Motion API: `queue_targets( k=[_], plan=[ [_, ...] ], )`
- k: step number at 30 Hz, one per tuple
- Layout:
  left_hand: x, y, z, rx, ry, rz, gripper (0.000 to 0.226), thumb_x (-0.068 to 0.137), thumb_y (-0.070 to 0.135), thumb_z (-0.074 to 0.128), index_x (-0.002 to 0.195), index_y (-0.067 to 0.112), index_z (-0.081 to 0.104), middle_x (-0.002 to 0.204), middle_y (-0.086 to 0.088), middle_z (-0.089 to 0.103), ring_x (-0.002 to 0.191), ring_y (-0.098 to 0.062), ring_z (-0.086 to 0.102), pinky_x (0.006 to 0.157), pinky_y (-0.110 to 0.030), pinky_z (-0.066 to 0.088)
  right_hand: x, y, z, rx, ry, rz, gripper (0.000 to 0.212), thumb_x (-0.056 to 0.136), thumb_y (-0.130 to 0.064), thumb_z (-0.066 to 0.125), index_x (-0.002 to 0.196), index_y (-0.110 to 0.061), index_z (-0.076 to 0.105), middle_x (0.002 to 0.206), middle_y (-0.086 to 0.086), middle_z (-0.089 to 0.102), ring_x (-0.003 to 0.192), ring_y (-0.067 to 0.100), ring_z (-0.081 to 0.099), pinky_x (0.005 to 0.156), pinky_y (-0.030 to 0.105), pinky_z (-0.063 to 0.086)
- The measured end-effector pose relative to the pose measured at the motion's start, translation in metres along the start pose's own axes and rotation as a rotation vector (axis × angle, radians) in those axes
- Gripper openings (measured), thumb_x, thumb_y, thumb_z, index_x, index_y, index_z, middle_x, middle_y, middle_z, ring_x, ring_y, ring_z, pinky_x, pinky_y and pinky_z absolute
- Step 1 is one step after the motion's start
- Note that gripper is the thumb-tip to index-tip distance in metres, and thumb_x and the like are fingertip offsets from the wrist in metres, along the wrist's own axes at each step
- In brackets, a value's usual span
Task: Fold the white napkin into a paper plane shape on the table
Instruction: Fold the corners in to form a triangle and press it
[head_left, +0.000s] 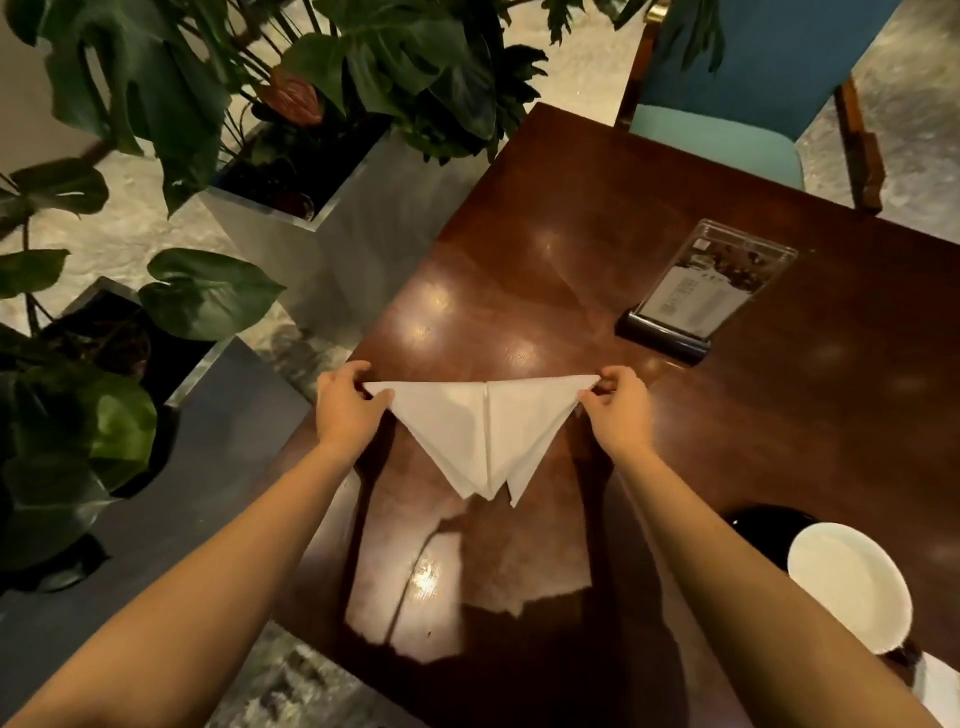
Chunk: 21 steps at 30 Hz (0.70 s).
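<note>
We pinch the napkin (483, 428) on the table (623, 249), left hand (345, 408) clamped on its 9 o'clock tip, right hand (618, 408) on its 3 o'clock tip, center crease running 12-to-6, point toward us, both hands equally near.

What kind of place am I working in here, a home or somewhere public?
Probably a restaurant or café: a clear stand holding a printed card sits on the dark wooden table, a white plate is set out, and large potted plants stand beside it.
</note>
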<state>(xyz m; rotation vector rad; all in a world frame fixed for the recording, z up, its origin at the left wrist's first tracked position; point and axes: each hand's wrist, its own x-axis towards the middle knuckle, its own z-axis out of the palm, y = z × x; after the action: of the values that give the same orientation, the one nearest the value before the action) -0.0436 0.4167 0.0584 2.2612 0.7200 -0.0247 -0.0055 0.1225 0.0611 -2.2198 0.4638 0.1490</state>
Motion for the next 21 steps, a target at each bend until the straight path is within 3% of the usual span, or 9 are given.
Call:
queue_targets(
  k=[3,6,8,13,18,21],
  plan=[
    [-0.035,-0.009,0.002,-0.022,0.148,0.117,0.023,0.08,0.018,0.069,0.102,0.016,0.063,0.106,-0.007,0.051,0.094,-0.025,0.056,0.083,-0.035,0.045,-0.049,0.012,0.004,-0.117,0.054,-0.244,0.01,0.084,-0.014,0.065,0.082,-0.018,0.057,0.091,0.003,0.056,0.084,0.018,0.051,0.071,0.029,0.042],
    [-0.086,-0.022,0.019,0.086,0.031,0.269,0.003,0.081,0.025,0.068,0.084,0.023,0.068,0.088,0.006,0.051,0.089,-0.016,0.049,0.076,-0.029,0.034,-0.096,0.026,0.017,-0.206,-0.076,-0.325,0.01,0.085,-0.024,0.066,0.077,-0.018,0.067,0.083,-0.005,0.054,0.085,0.013,0.046,0.076,0.03,0.04],
    [-0.114,-0.026,0.033,0.09,-0.083,0.275,0.003,0.081,0.031,0.067,0.083,0.03,0.069,0.085,0.012,0.051,0.087,-0.008,0.044,0.076,-0.029,0.036,-0.113,0.03,0.028,-0.222,-0.132,-0.295,0.012,0.084,-0.032,0.067,0.08,-0.021,0.07,0.084,-0.008,0.054,0.085,0.01,0.045,0.078,0.027,0.035],
    [-0.129,-0.015,0.057,0.009,-0.055,0.158,0.007,0.077,0.032,0.071,0.081,0.03,0.066,0.085,0.014,0.046,0.085,-0.006,0.038,0.084,-0.03,0.036,-0.119,0.026,0.043,-0.247,-0.112,-0.176,0.011,0.084,-0.033,0.065,0.082,-0.023,0.066,0.087,-0.01,0.053,0.089,0.009,0.043,0.077,0.024,0.024],
    [-0.13,-0.005,0.061,0.031,-0.075,0.072,0.005,0.079,0.028,0.07,0.08,0.026,0.065,0.087,0.012,0.045,0.089,-0.009,0.039,0.091,-0.028,0.029,-0.125,0.016,0.05,-0.214,-0.13,-0.1,0.01,0.086,-0.025,0.062,0.082,-0.019,0.068,0.088,-0.006,0.057,0.09,0.016,0.052,0.081,0.028,0.038],
    [-0.132,0.0,0.061,-0.067,-0.102,-0.019,0.009,0.081,0.022,0.067,0.073,0.026,0.065,0.085,0.013,0.047,0.092,-0.012,0.046,0.092,-0.031,0.036,-0.13,0.007,0.054,-0.125,-0.155,0.02,0.015,0.086,-0.019,0.059,0.077,-0.017,0.07,0.083,-0.005,0.061,0.079,0.014,0.057,0.064,0.023,0.041]
  ],
)
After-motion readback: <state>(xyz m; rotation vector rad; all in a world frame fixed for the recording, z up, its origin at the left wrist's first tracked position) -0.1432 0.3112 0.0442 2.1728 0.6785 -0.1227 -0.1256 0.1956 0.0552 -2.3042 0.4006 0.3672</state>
